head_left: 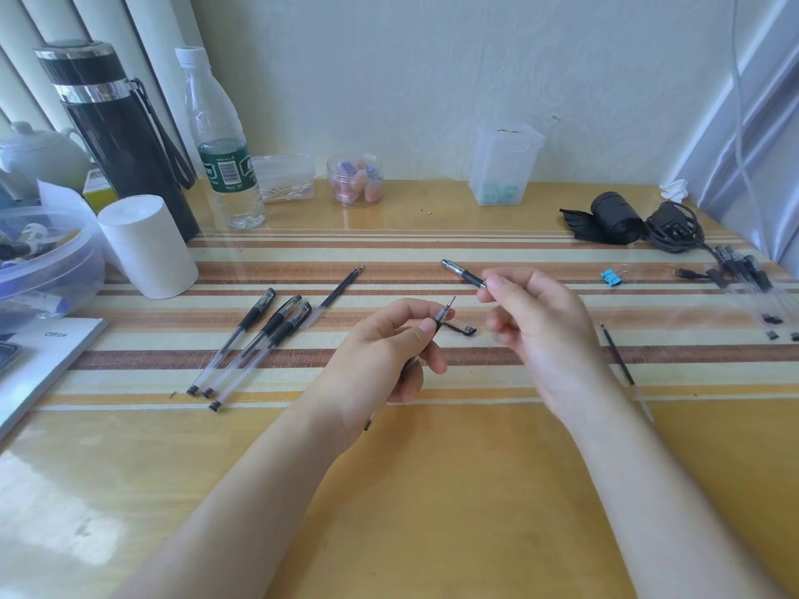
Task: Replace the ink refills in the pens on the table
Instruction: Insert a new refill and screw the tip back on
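Pinched in the curled fingers of the left hand (380,352) is a pen barrel (442,317), its refill tip (451,301) pointed up and away to the right. A black front section (465,274) is gripped at one end by the fingertips of the right hand (536,322), just beyond that tip and apart from it. Its long axis is set across the barrel's, so a turn into line is judged necessary before it can be slid on.
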